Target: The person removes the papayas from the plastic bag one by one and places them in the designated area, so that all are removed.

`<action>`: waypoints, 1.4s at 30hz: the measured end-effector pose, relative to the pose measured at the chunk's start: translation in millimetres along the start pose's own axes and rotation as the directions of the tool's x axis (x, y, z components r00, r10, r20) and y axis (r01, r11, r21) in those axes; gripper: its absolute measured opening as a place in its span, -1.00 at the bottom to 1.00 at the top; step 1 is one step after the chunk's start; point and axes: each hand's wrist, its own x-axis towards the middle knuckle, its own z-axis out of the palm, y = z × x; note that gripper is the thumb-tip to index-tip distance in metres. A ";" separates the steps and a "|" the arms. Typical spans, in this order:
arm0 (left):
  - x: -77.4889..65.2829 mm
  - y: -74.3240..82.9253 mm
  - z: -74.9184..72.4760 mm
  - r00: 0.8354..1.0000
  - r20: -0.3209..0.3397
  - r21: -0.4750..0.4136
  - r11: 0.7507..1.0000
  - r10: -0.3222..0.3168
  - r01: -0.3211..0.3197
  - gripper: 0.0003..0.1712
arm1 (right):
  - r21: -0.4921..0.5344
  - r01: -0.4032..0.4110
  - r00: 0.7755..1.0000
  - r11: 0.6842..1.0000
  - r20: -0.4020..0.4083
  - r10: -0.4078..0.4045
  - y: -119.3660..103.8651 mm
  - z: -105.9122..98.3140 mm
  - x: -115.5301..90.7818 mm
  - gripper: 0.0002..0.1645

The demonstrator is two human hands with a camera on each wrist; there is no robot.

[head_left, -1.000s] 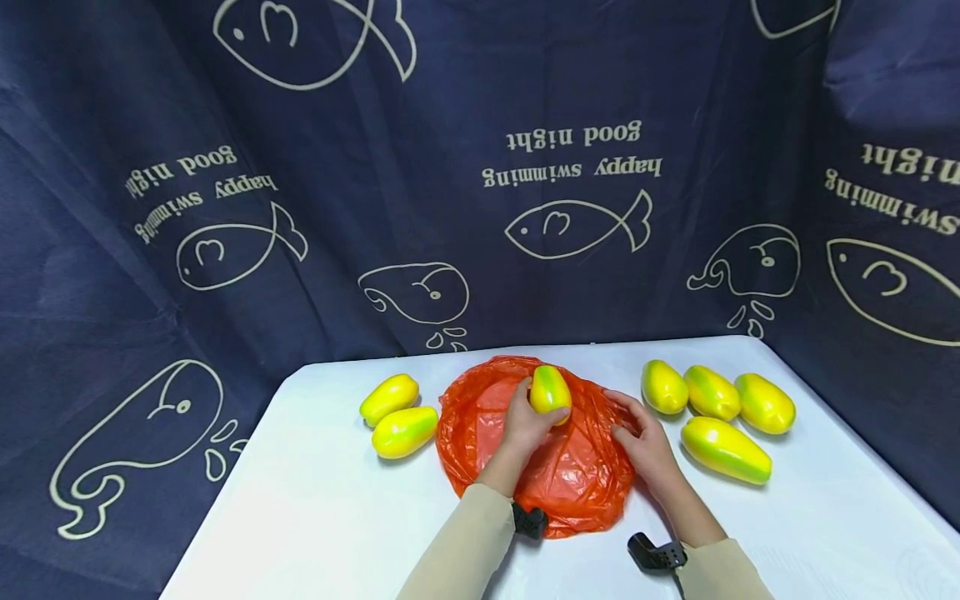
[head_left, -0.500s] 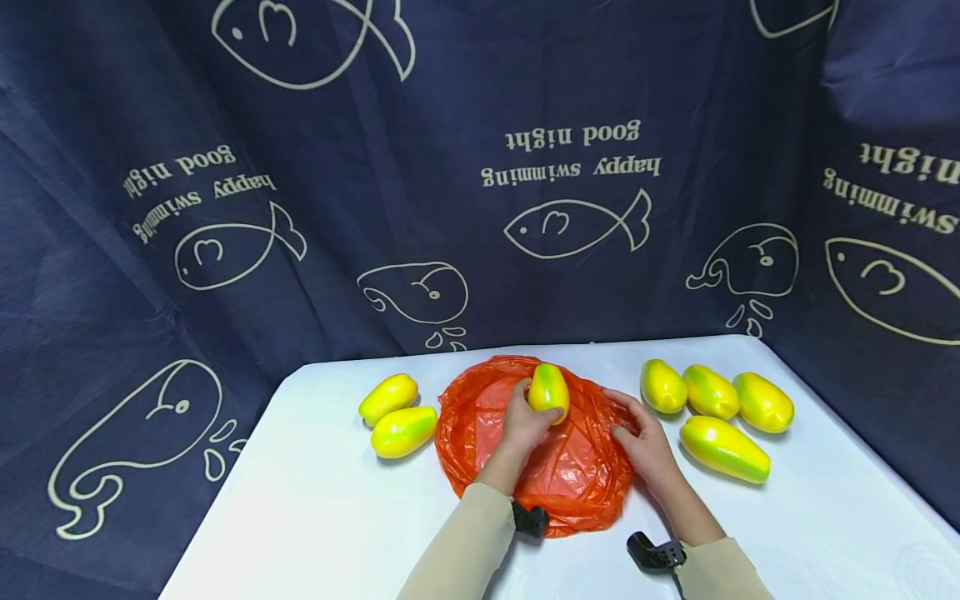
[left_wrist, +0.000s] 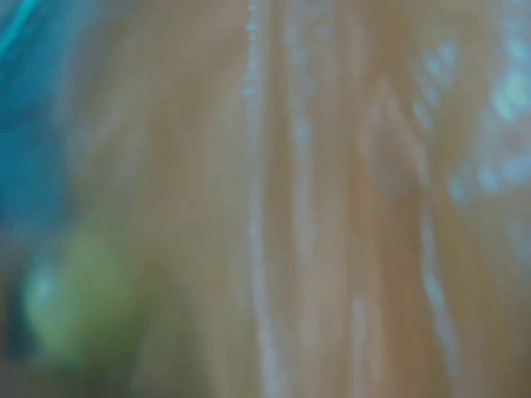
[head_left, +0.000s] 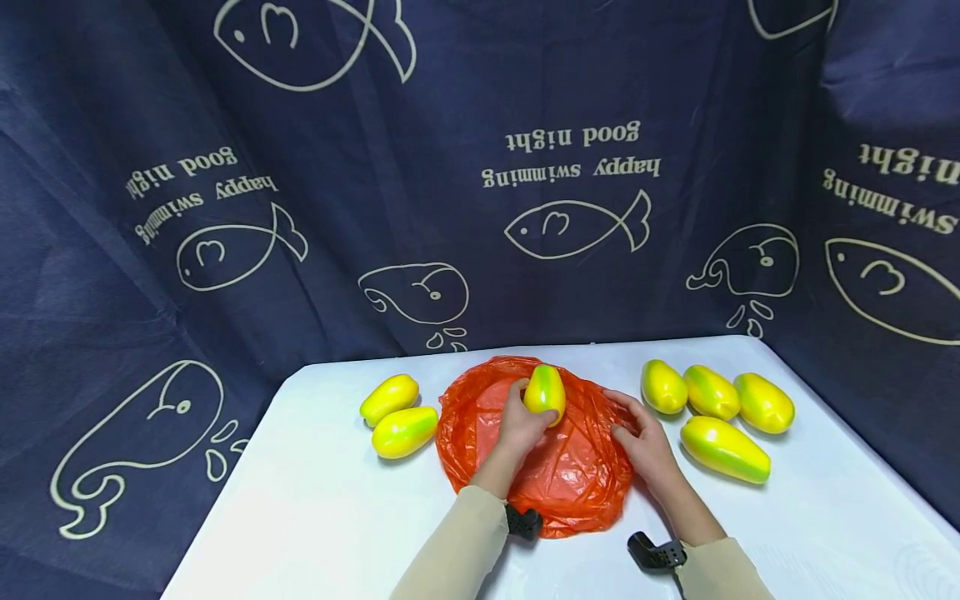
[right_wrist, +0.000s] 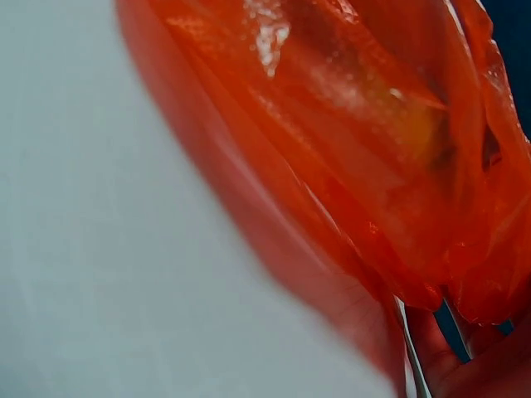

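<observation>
A red plastic bag (head_left: 577, 492) lies spread open on the white table, its rim crumpled into a ring. Over its middle, my left hand (head_left: 522, 423) grips a yellow-green papaya (head_left: 545, 393), thumb on the near side. The right wrist view has the bag (right_wrist: 332, 157) close up, with fingers of my right hand (right_wrist: 489, 365) at its edge. In the head view that right hand (head_left: 643, 442) holds the bag's right rim between thumb and fingers. The left wrist view is badly blurred; a greenish round shape (left_wrist: 79, 307) shows at its lower left.
Two papayas (head_left: 405, 432) lie left of the bag on the white table (head_left: 322, 508). Several more papayas (head_left: 725, 450) lie to its right. Behind the table hangs a dark blue curtain (head_left: 420, 167) with fish and whale drawings.
My left hand has shifted slightly left over the bag, carrying the papaya with it. The right hand stays at the rim, and the other papayas have not moved.
</observation>
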 end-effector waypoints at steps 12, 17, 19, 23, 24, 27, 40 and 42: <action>-14.9 12.2 -30.2 0.996 0.056 0.043 0.996 0.072 -0.075 -0.07 | 0.003 -0.024 1.000 1.000 0.002 0.024 -0.9 -0.3 -0.2 -0.33; -24.2 15.2 -54.7 0.991 0.093 0.052 0.994 0.092 -0.097 -0.08 | 0.007 -0.007 1.000 1.000 0.002 0.007 -1.5 -0.2 -0.6 -0.33; -27.7 15.0 -65.3 0.991 0.100 0.057 0.993 0.093 -0.099 -0.08 | 0.009 -0.004 1.000 1.000 0.006 0.004 -1.0 0.2 -0.7 -0.33; -33.9 12.4 -82.7 0.990 0.107 0.096 0.990 0.093 -0.104 -0.07 | 0.007 -0.001 1.000 1.000 0.008 0.001 1.6 1.1 -0.3 -0.34; -35.5 11.7 -86.0 0.990 0.108 0.107 0.989 0.088 -0.100 -0.06 | 0.006 -0.001 1.000 1.000 0.006 0.001 2.3 1.1 -0.1 -0.34; -41.0 9.6 -95.4 0.991 0.105 0.137 0.986 0.084 -0.098 -0.05 | 0.008 0.006 1.000 1.000 0.003 -0.006 3.3 0.7 0.4 -0.33; -55.6 8.9 -138.4 0.977 0.166 0.089 0.985 0.134 -0.150 -0.02 | 0.010 0.009 1.000 1.000 0.012 -0.009 1.2 -0.2 -0.6 -0.31; -57.6 7.6 -144.5 0.975 0.178 0.086 0.984 0.137 -0.154 -0.03 | 0.010 0.009 1.000 1.000 0.015 -0.009 1.3 0.1 -1.2 -0.31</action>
